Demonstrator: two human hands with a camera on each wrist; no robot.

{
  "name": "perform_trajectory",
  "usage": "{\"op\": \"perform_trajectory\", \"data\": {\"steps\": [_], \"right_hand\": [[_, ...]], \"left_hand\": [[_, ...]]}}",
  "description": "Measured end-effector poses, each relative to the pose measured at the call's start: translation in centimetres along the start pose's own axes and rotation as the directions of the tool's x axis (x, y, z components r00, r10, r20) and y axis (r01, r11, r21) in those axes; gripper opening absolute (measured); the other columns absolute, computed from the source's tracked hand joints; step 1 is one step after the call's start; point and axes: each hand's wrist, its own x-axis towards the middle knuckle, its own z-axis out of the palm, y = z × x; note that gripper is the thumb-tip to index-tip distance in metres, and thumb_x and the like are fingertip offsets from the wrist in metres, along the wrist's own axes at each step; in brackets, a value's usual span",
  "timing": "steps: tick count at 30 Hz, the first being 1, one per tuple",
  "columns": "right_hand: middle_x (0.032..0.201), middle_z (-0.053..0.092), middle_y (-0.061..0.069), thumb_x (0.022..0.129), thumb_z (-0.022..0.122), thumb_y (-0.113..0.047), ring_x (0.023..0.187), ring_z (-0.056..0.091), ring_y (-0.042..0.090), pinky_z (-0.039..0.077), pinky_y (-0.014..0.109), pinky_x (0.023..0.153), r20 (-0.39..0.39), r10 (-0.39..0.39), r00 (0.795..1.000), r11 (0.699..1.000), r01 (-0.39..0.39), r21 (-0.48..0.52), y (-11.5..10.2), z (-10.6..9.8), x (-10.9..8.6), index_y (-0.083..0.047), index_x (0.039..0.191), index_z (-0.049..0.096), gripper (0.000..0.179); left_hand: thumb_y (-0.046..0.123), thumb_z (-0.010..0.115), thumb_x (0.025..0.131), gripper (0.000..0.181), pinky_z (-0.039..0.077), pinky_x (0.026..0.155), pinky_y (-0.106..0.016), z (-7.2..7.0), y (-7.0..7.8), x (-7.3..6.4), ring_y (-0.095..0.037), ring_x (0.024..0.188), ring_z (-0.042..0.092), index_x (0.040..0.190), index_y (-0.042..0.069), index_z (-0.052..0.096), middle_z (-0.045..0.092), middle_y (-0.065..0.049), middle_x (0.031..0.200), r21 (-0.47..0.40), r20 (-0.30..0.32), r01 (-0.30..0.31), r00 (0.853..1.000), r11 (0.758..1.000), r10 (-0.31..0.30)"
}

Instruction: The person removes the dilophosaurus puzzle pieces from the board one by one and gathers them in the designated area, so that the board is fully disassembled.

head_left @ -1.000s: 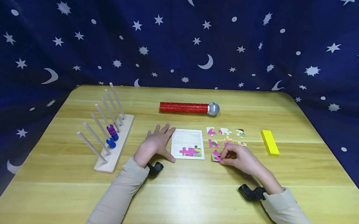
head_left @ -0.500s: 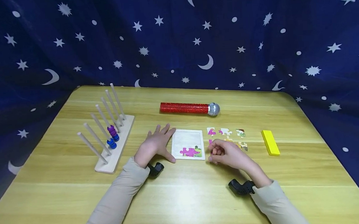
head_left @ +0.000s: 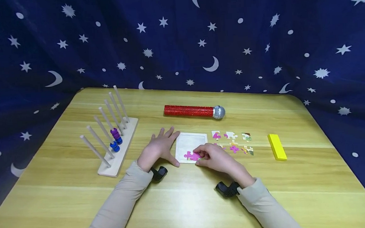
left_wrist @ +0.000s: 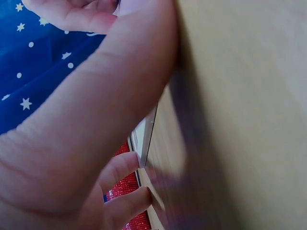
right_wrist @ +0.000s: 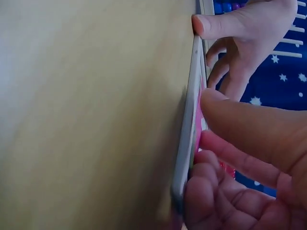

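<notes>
A shallow white puzzle tray (head_left: 191,133) lies on the table between the hands, with pink puzzle pieces (head_left: 189,155) along its near side. My left hand (head_left: 161,147) is spread at its left edge, thumb by the near corner and fingers by the far one. Over the near right corner, my right hand (head_left: 218,157) pinches a puzzle piece, mostly hidden by the fingers in the head view. In the right wrist view, thumb and fingers meet pink puzzle surface (right_wrist: 198,115) at the tray edge. Several loose puzzle pieces (head_left: 231,135) lie right of the tray.
A wooden peg rack (head_left: 126,142) with blue and purple beads stands at the left. Behind the tray lies a red toy microphone (head_left: 188,110). A yellow block (head_left: 277,147) is at the right. A starry dark blue cloth (head_left: 177,34) hangs behind the table.
My right hand has carried a puzzle piece from the near end of the loose pieces leftward onto the tray. The left hand stays at the tray's left edge.
</notes>
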Motion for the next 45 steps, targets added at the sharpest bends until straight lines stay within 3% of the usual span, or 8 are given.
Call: {"op": "perform_trajectory", "data": {"steps": [8,15,22,26,29,32,38,45], "right_hand": [[0.069,0.049,-0.001,0.072,0.075,-0.011,0.06,0.042,0.011,0.037,0.026,0.055,-0.052,0.0,0.999,0.994,-0.006,-0.11,-1.0,0.2,0.2,-0.009,0.094,0.057,0.029],[0.069,0.052,-0.003,0.076,0.068,0.0,0.059,0.045,0.01,0.038,0.026,0.055,-0.102,0.004,0.995,0.999,-0.008,-0.039,-0.6,0.4,0.2,-0.011,0.091,0.055,0.023],[0.066,0.053,-0.006,0.08,0.062,-0.001,0.057,0.045,0.007,0.04,0.027,0.055,-0.116,-0.039,0.993,0.999,0.038,-0.01,-0.2,0.4,0.1,-0.011,0.092,0.056,0.017],[0.07,0.056,0.0,0.084,0.058,-0.001,0.056,0.047,0.008,0.04,0.025,0.052,-0.078,-0.002,0.997,0.983,0.016,0.182,0.2,-0.1,-0.2,-0.008,0.093,0.055,0.012],[0.075,0.057,0.01,0.087,0.054,-0.002,0.058,0.049,0.016,0.042,0.026,0.051,-0.018,0.076,0.997,0.926,-0.064,0.373,0.9,-1.3,-0.9,-0.003,0.098,0.055,0.011],[0.08,0.055,0.016,0.088,0.052,-0.004,0.06,0.049,0.022,0.043,0.028,0.049,0.019,0.141,0.99,0.89,-0.135,0.434,2.2,-3.2,-2.5,0.001,0.1,0.053,0.012],[0.076,0.05,0.012,0.09,0.048,-0.004,0.061,0.046,0.02,0.043,0.029,0.051,0.076,0.263,0.962,0.888,-0.272,0.371,5.3,-6.3,-6.6,0.003,0.1,0.051,0.012],[0.073,0.049,0.005,0.089,0.05,-0.005,0.062,0.043,0.016,0.038,0.028,0.056,0.02,0.314,0.949,0.927,-0.311,0.207,6.3,-6.0,-8.5,0.002,0.097,0.054,0.011]], "left_hand": [[0.05,0.082,0.053,0.118,0.008,0.101,-0.061,0.1,0.0,0.0,-0.04,0.133,0.002,0.146,0.015,0.017,0.006,-0.012,0.15,-0.007,-0.005,-0.001,1.0,1.0,0.001],[0.051,0.081,0.054,0.118,0.008,0.101,-0.061,0.0,0.1,-0.1,-0.04,0.133,0.002,0.146,0.015,0.017,0.006,-0.012,0.15,-0.008,-0.003,-0.003,1.0,1.0,0.003],[0.05,0.082,0.054,0.118,0.008,0.101,-0.062,0.0,-0.1,-0.1,-0.04,0.133,0.002,0.146,0.014,0.017,0.006,-0.012,0.15,-0.007,-0.007,-0.001,1.0,1.0,0.001],[0.05,0.081,0.054,0.118,0.008,0.101,-0.062,0.1,-0.1,0.0,-0.04,0.133,0.001,0.146,0.014,0.017,0.005,-0.012,0.15,-0.008,0.001,-0.003,1.0,1.0,0.003],[0.05,0.081,0.055,0.118,0.007,0.101,-0.062,0.0,-0.1,0.0,-0.039,0.133,0.0,0.146,0.015,0.015,0.004,-0.011,0.151,-0.006,0.009,-0.008,1.0,1.0,0.008],[0.05,0.081,0.055,0.117,0.007,0.101,-0.062,-0.2,0.1,0.0,-0.04,0.133,0.0,0.146,0.015,0.015,0.005,-0.012,0.15,-0.003,0.002,-0.015,1.0,1.0,0.015],[0.049,0.082,0.056,0.117,0.008,0.1,-0.063,-0.5,0.2,0.1,-0.04,0.133,0.001,0.146,0.014,0.016,0.005,-0.013,0.15,-0.007,-0.004,-0.019,1.0,1.0,0.019],[0.049,0.082,0.055,0.117,0.008,0.1,-0.063,0.0,0.1,-0.1,-0.04,0.133,0.0,0.146,0.014,0.016,0.005,-0.012,0.151,-0.019,-0.001,-0.025,1.0,1.0,0.025]]}}
